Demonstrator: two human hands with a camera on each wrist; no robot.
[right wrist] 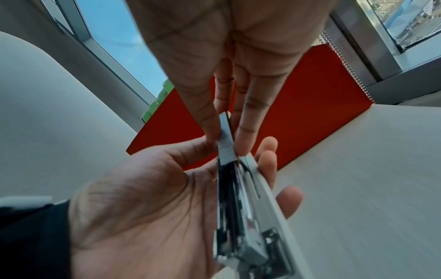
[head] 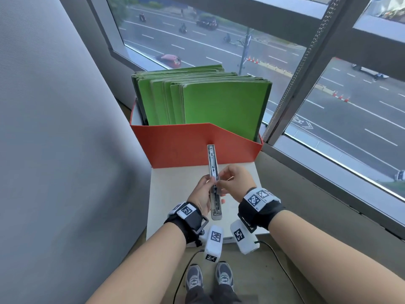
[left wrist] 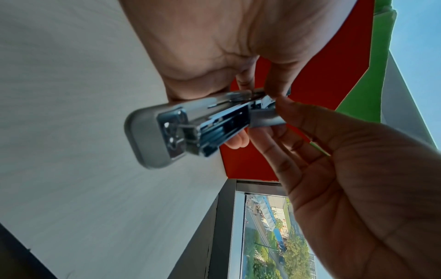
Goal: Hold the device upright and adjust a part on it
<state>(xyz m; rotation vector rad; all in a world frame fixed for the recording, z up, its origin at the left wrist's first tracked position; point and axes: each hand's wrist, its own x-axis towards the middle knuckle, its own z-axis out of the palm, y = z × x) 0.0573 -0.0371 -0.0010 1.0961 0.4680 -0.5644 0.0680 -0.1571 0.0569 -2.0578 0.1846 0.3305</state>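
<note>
Your stapler (head: 213,183) is grey with a bright metal channel, swung fully open into one long straight bar. It lies in the air above the white tabletop, lengthwise away from you, its far end in front of the red box. A short strip of staples (left wrist: 266,118), dull silver, sits against the channel near the middle.

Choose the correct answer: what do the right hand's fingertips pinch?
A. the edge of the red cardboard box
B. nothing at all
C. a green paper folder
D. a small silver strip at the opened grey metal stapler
D: the right hand pinches a small silver strip at the opened grey metal stapler, which the left hand holds.
</note>
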